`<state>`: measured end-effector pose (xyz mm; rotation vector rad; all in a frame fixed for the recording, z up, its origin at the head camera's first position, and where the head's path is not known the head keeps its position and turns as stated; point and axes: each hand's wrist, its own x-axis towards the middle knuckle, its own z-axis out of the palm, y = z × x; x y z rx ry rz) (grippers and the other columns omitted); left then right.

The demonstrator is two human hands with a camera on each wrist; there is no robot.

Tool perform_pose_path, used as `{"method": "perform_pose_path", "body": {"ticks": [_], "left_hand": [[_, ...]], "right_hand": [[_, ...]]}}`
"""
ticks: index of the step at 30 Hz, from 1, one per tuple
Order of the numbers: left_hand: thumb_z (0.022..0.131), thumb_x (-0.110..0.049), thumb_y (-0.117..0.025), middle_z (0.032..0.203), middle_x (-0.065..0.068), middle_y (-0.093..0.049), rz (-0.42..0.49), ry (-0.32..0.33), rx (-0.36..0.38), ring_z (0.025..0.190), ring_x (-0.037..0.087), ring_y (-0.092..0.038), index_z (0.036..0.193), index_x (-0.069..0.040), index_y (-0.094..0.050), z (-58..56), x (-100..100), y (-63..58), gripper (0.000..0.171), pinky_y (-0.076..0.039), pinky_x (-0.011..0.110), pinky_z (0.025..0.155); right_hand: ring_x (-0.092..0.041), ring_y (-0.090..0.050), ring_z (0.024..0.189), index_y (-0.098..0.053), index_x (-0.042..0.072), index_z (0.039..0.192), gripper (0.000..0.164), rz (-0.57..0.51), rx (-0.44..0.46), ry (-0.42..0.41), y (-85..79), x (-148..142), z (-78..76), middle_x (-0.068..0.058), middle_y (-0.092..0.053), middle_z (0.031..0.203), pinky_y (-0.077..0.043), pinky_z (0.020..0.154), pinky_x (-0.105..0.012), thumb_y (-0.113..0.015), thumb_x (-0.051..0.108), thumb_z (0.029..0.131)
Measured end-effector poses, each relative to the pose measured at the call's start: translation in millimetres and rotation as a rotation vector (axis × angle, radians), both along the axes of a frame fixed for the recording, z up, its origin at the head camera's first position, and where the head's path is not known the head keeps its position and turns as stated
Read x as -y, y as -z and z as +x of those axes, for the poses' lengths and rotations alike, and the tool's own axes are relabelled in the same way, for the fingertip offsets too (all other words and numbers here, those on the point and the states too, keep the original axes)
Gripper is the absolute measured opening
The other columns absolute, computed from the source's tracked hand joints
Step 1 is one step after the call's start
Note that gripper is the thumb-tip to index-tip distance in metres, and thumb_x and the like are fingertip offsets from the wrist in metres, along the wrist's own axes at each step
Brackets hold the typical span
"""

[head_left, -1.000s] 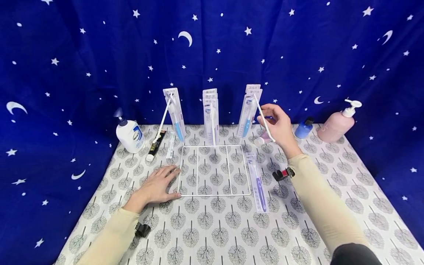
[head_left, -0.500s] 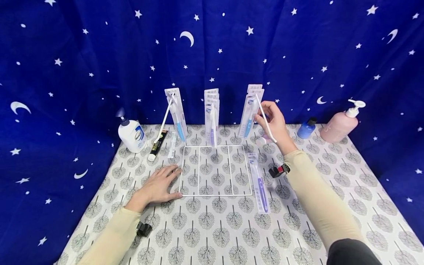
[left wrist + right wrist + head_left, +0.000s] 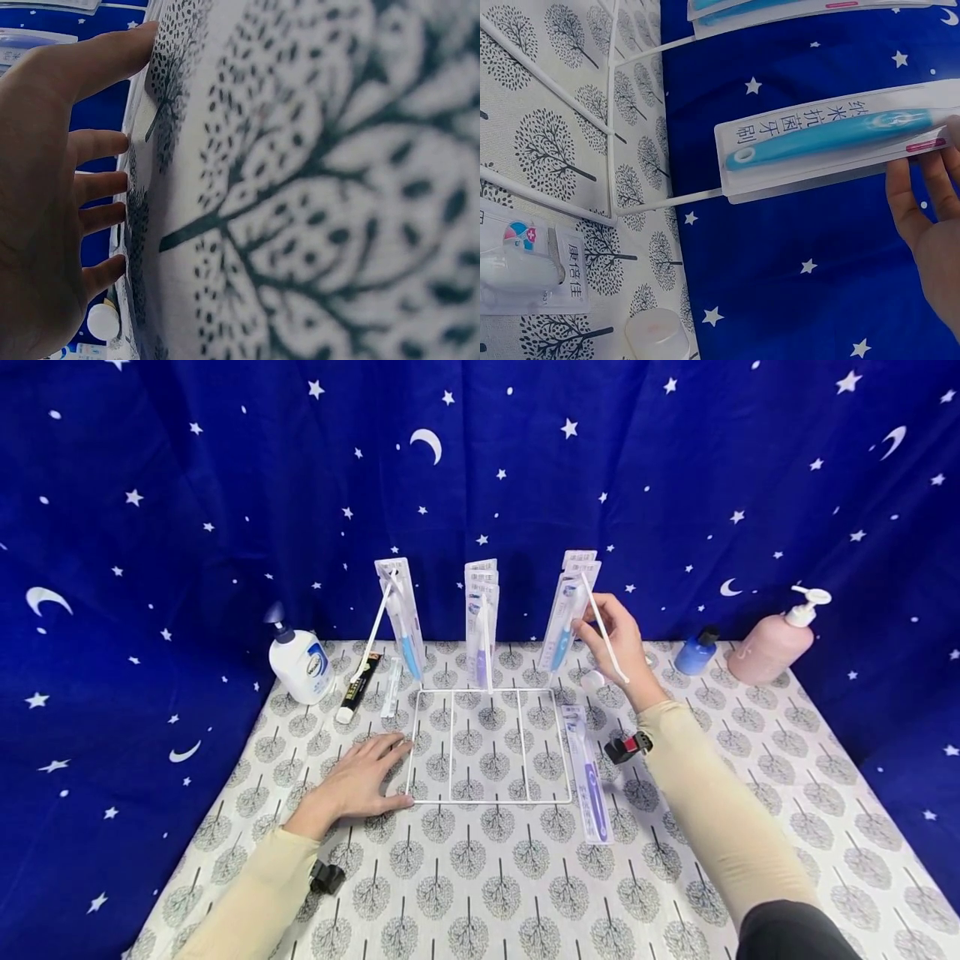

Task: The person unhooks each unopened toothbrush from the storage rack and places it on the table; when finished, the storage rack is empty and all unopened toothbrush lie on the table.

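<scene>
A white wire rack (image 3: pixel 490 802) stands on the table, with packaged toothbrushes hanging from its hooks in three groups. At the right-hand group, my right hand (image 3: pixel 617 639) pinches the edge of a packaged toothbrush (image 3: pixel 562 639) with a blue handle. The right wrist view shows the fingers of that hand (image 3: pixel 930 202) at the packet's side, partly out of frame. My left hand (image 3: pixel 363 783) lies on the cloth, fingers spread and relaxed, its thumb at the front left corner of the rack base. A packaged toothbrush (image 3: pixel 588 777) with a purple handle lies right of the base.
Left of the rack are a white pump bottle (image 3: pixel 303 668), a black toothpaste tube (image 3: pixel 358 689) and a small clear packet (image 3: pixel 391 687). A blue bottle (image 3: pixel 695 652) and a pink pump bottle (image 3: pixel 772 647) stand at the right. A pale cap (image 3: pixel 592 680) shows below my right hand.
My right hand has shifted slightly left, its fingers closing on the edge of the blue-handled toothbrush packet. The front middle packet has turned a little. My left hand stays put.
</scene>
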<state>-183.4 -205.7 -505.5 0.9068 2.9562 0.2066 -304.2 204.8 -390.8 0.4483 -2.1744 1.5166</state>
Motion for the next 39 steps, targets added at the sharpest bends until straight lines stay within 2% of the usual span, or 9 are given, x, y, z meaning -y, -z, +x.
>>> {"method": "perform_pose_path", "body": {"ticks": [5,11,14,16,21,24,32,35,39], "left_hand": [[0.073,-0.072,-0.051,0.150,0.007,-0.024,-0.002,0.005,-0.010,0.135,0.031,-0.025,0.143,-0.019,-0.029,-0.2,-0.1,0.1,0.091,-0.024,0.055,0.108],[0.073,-0.073,-0.050,0.151,0.007,-0.023,-0.013,0.000,0.001,0.136,0.030,-0.025,0.144,-0.020,-0.028,0.0,0.7,0.9,0.091,-0.023,0.055,0.108],[0.073,-0.073,-0.049,0.151,0.006,-0.023,-0.013,-0.005,0.009,0.136,0.030,-0.024,0.144,-0.021,-0.028,0.5,1.2,1.0,0.091,-0.023,0.055,0.108],[0.073,-0.073,-0.049,0.151,0.006,-0.022,-0.014,-0.004,0.012,0.136,0.030,-0.023,0.144,-0.021,-0.027,0.5,1.6,1.6,0.091,-0.023,0.055,0.109],[0.074,-0.073,-0.048,0.151,0.005,-0.021,-0.022,-0.002,0.020,0.137,0.029,-0.022,0.145,-0.021,-0.026,-0.4,1.7,1.7,0.091,-0.022,0.054,0.109],[0.073,-0.073,-0.049,0.151,0.006,-0.021,-0.024,-0.003,0.020,0.137,0.030,-0.022,0.144,-0.021,-0.026,-0.5,1.4,1.0,0.091,-0.022,0.055,0.109],[0.073,-0.072,-0.051,0.152,0.006,-0.020,-0.024,-0.011,0.028,0.137,0.030,-0.021,0.145,-0.021,-0.026,0.5,0.1,-1.1,0.091,-0.021,0.056,0.109],[0.074,-0.071,-0.051,0.152,0.007,-0.020,-0.020,-0.009,0.029,0.137,0.030,-0.021,0.145,-0.021,-0.026,0.8,-0.1,-1.3,0.091,-0.021,0.056,0.109],[0.074,-0.071,-0.051,0.152,0.007,-0.020,-0.016,-0.006,0.022,0.137,0.030,-0.022,0.144,-0.021,-0.026,0.5,0.0,-0.8,0.090,-0.022,0.056,0.108]], "right_hand": [[-0.018,-0.049,0.064,-0.055,0.004,0.100,0.022,-0.023,-0.008,-0.010,3.7,-1.4,-1.9,-0.005,-0.053,0.079,-0.045,0.055,-0.016,-0.065,0.002,0.080],[-0.014,-0.048,0.061,-0.055,0.001,0.100,0.021,-0.028,-0.053,-0.032,5.0,-2.4,3.5,-0.002,-0.052,0.075,-0.040,0.050,-0.016,-0.064,0.001,0.081],[-0.012,-0.051,0.062,-0.055,-0.001,0.102,0.021,-0.053,-0.058,-0.065,3.9,-1.5,7.9,-0.003,-0.053,0.075,-0.042,0.051,-0.016,-0.062,-0.002,0.082],[-0.011,-0.052,0.063,-0.055,-0.002,0.103,0.022,-0.066,-0.052,-0.080,2.3,-0.6,11.6,-0.003,-0.054,0.076,-0.044,0.053,-0.016,-0.062,-0.003,0.082],[-0.020,-0.053,0.062,-0.053,-0.009,0.103,0.022,-0.063,-0.065,-0.112,-11.1,4.2,29.5,-0.014,-0.054,0.075,-0.045,0.051,-0.017,-0.059,-0.007,0.082],[-0.018,-0.051,0.061,-0.051,-0.011,0.099,0.020,-0.057,-0.086,-0.124,-16.1,5.4,37.9,-0.018,-0.052,0.074,-0.043,0.051,-0.017,-0.058,-0.010,0.081],[-0.008,-0.051,0.061,-0.048,-0.012,0.093,0.014,-0.076,-0.081,-0.161,-16.1,4.2,56.0,-0.009,-0.055,0.072,-0.044,0.053,-0.015,-0.056,-0.012,0.081],[-0.010,-0.054,0.061,-0.050,-0.014,0.098,0.017,-0.095,-0.087,-0.178,-11.9,1.5,61.3,-0.010,-0.055,0.071,-0.046,0.054,-0.016,-0.055,-0.015,0.081],[-0.011,-0.057,0.064,-0.051,-0.015,0.105,0.025,-0.128,-0.078,-0.188,-4.6,-3.2,65.8,-0.004,-0.059,0.074,-0.049,0.059,-0.017,-0.055,-0.016,0.081]]}}
